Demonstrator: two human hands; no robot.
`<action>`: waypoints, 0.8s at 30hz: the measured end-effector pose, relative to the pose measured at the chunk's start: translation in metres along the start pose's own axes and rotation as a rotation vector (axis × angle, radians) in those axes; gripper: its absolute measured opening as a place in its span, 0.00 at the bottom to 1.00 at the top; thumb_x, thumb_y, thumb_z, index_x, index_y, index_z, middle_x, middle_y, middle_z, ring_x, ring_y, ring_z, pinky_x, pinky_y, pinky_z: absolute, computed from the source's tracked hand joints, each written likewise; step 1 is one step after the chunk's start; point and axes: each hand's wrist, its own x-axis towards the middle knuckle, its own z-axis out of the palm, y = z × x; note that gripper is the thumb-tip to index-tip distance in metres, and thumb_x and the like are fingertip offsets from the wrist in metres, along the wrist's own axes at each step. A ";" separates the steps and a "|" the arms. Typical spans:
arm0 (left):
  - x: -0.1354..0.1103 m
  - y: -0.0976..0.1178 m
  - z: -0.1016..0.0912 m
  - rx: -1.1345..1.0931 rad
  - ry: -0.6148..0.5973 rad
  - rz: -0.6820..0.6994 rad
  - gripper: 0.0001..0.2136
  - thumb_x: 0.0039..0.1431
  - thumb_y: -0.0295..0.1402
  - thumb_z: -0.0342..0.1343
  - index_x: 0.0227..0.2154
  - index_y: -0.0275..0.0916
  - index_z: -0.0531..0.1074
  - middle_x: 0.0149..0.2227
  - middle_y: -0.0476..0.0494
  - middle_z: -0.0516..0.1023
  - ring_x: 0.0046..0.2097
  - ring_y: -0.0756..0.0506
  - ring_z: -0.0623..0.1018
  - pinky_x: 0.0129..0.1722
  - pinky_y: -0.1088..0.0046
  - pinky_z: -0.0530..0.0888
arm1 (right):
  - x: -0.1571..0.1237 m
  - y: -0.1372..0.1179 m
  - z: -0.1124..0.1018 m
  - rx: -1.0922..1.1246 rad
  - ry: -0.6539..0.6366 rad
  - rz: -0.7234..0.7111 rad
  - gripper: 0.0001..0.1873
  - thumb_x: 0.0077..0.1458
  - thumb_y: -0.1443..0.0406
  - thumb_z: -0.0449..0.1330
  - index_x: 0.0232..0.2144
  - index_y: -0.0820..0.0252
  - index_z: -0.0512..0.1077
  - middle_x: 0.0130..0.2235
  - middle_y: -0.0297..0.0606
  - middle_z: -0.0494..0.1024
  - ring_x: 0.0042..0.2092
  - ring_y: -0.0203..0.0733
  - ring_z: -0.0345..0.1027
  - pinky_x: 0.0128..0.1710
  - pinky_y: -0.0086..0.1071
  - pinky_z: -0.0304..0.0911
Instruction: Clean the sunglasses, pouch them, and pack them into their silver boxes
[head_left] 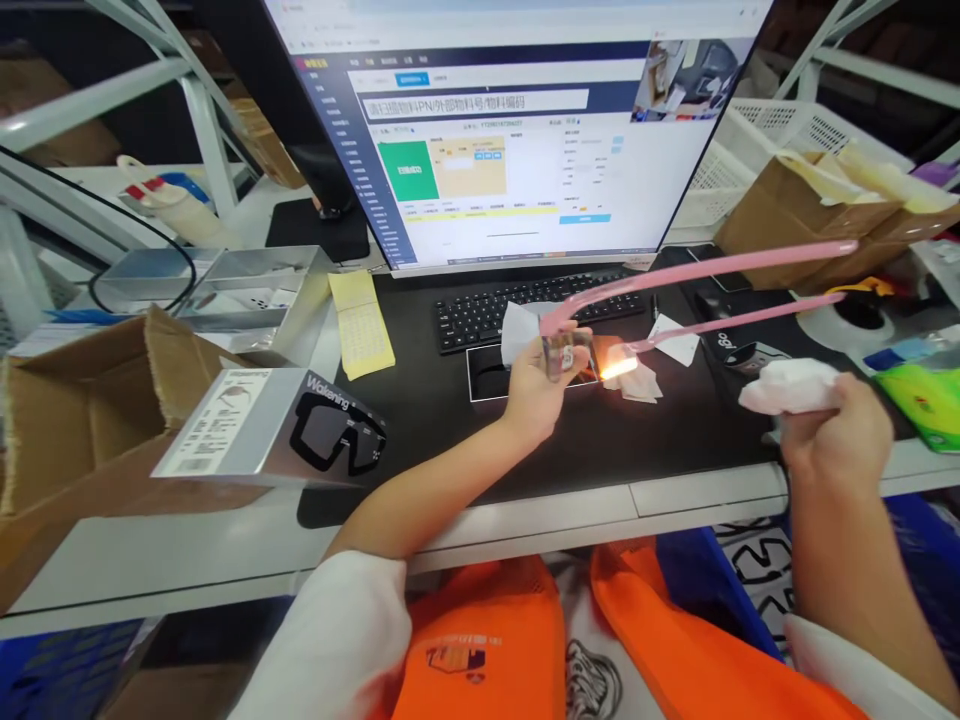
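Note:
Pinched in my left hand (541, 388) is a pair of sunglasses with pink temples (712, 268), held up over the desk; the temples stick out to the right. A bright orange glare shows on the lens side. My right hand (844, 430) grips a crumpled white cloth or tissue (791, 385), apart from the glasses. Below my left hand lies an open flat box (487, 374) with dark contents, partly hidden. A grey package marked "Wakening" (285, 425), printed with black glasses, sits left on the desk edge.
A monitor (495, 220) stands at the back behind a black keyboard (472, 318). To the left are an open cardboard box (82, 400), a grey tray (262, 280) and a yellow note pad (361, 322). Paper bags (802, 215), a tape roll (847, 325) and a green packet (922, 405) are right.

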 end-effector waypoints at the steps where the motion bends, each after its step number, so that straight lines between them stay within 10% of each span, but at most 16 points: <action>1: 0.002 0.001 -0.002 0.072 0.022 0.061 0.22 0.49 0.47 0.72 0.43 0.42 0.76 0.44 0.45 0.80 0.45 0.46 0.79 0.53 0.62 0.75 | -0.022 -0.001 -0.002 0.058 -0.133 0.025 0.22 0.59 0.76 0.53 0.16 0.56 0.69 0.27 0.38 0.71 0.32 0.42 0.73 0.43 0.44 0.74; 11: 0.009 0.029 -0.011 0.754 0.042 0.704 0.10 0.56 0.34 0.66 0.41 0.42 0.80 0.39 0.45 0.68 0.42 0.47 0.73 0.46 0.66 0.75 | -0.156 -0.022 0.075 0.284 -0.679 0.174 0.11 0.57 0.58 0.66 0.33 0.57 0.70 0.37 0.33 0.78 0.41 0.39 0.76 0.51 0.39 0.73; 18: 0.010 0.032 -0.009 0.907 0.032 0.728 0.14 0.54 0.24 0.59 0.43 0.42 0.80 0.39 0.46 0.68 0.39 0.49 0.75 0.43 0.69 0.76 | -0.197 -0.019 0.098 0.300 -1.006 0.395 0.18 0.58 0.49 0.61 0.41 0.54 0.74 0.47 0.39 0.81 0.50 0.49 0.76 0.56 0.51 0.71; 24: 0.011 0.035 -0.011 0.950 0.012 0.667 0.16 0.52 0.25 0.61 0.44 0.42 0.80 0.38 0.48 0.70 0.35 0.50 0.74 0.42 0.69 0.75 | -0.194 0.005 0.084 0.183 -1.141 0.110 0.15 0.54 0.52 0.66 0.41 0.51 0.78 0.45 0.37 0.82 0.55 0.51 0.74 0.64 0.53 0.64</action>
